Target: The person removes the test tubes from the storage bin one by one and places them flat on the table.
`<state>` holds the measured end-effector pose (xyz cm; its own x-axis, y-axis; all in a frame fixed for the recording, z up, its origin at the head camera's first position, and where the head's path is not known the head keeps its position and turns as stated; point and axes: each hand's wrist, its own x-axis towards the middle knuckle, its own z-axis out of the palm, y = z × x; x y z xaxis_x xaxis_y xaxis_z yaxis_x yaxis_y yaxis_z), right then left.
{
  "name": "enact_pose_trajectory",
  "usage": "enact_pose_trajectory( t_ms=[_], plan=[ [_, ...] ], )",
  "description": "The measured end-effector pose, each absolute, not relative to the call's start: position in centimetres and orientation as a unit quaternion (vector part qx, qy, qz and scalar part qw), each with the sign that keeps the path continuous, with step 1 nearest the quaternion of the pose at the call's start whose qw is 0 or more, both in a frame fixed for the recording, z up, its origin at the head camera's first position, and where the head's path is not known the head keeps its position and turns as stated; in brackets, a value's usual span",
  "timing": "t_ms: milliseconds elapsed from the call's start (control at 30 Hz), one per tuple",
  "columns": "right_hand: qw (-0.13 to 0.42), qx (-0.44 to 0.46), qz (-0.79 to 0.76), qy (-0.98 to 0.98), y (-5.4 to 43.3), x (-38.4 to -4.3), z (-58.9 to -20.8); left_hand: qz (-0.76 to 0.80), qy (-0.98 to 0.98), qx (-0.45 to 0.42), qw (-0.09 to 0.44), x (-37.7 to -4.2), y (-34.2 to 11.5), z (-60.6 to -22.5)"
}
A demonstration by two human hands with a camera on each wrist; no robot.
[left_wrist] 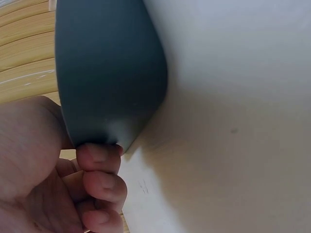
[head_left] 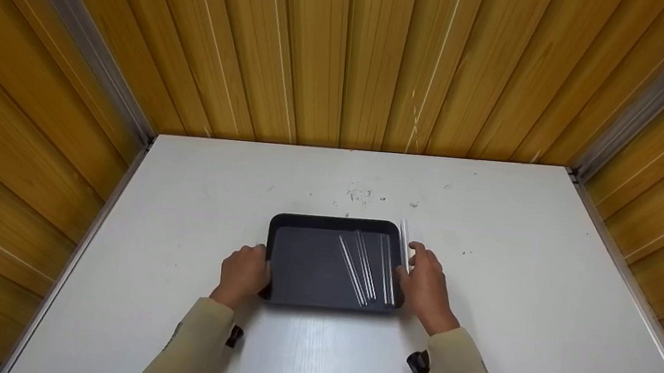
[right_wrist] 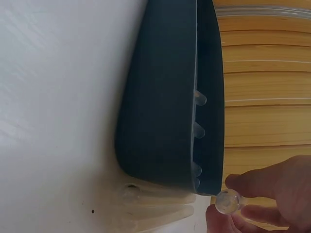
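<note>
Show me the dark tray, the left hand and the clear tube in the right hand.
Dark tray (head_left: 306, 266), head view, inner floor.
Left hand (head_left: 244, 271), head view, its back.
Clear tube (right_wrist: 228, 202), right wrist view, end facing the camera.

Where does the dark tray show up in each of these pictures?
Head: dark tray below centre, between left hand and right hand.
Left wrist: dark tray at upper left of centre.
Right wrist: dark tray from top edge down past the middle.
Shared landmark: yellow wood-grain wall.
</note>
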<state>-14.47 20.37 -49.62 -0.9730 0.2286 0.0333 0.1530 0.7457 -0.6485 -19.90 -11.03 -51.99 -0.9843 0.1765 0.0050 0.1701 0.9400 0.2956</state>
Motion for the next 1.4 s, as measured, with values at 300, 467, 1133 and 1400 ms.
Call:
enact_pose_trajectory(
  t_ms=[300, 467, 1133, 1400],
  plan=[
    [0.067, -0.110, 0.325, -0.937, 21.2, -14.1, -50.2, 0.154, 0.985, 0.083, 0.016, -19.9, -11.0, -52.0],
    [0.087, -0.098, 0.317, -0.939, 21.6, -13.7, -50.8, 0.146, 0.986, 0.084, 0.015, -19.8, -10.9, -52.0],
    [0.050, -0.124, 0.314, -0.940, 22.3, -13.4, -52.5, 0.139, 0.987, 0.081, 0.015, -19.9, -10.9, -52.1],
    [0.053, -0.122, 0.312, -0.941, 22.7, -13.3, -52.9, 0.143, 0.986, 0.084, 0.009, -19.9, -10.9, -52.0]
  ],
)
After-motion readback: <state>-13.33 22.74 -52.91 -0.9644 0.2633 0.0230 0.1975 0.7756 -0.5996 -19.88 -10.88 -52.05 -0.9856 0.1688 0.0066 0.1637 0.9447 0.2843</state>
